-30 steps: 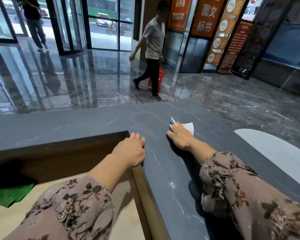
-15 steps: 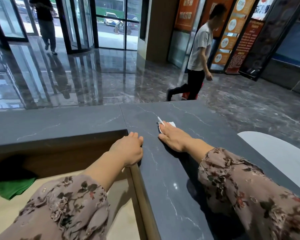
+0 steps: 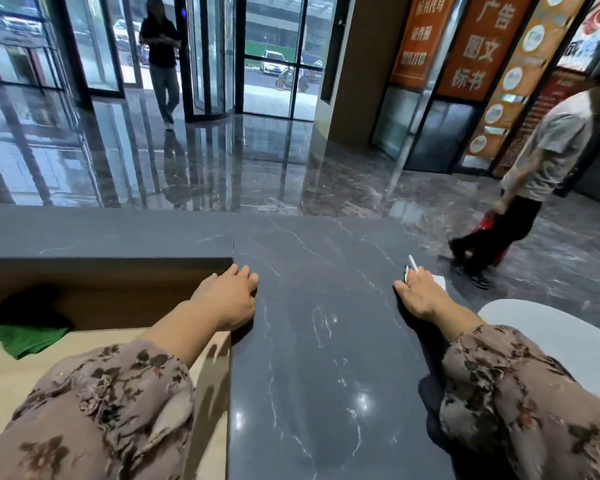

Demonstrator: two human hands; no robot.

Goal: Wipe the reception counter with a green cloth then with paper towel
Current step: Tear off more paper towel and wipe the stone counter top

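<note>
Green cloth (image 3: 21,341) lies far L on lower beige surface (image 3: 7,382), untouched. L hand (image 3: 227,301) rests at dark tabletop (image 3: 309,341) inner edge, fingers relaxed, holding nothing. R hand (image 3: 421,294) w/ flat fingers presses paper towel (image 3: 440,281) onto tabletop, far R.

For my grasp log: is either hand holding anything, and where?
The right hand presses a paper towel flat on the counter, covering most of it; the left hand holds nothing.
</note>
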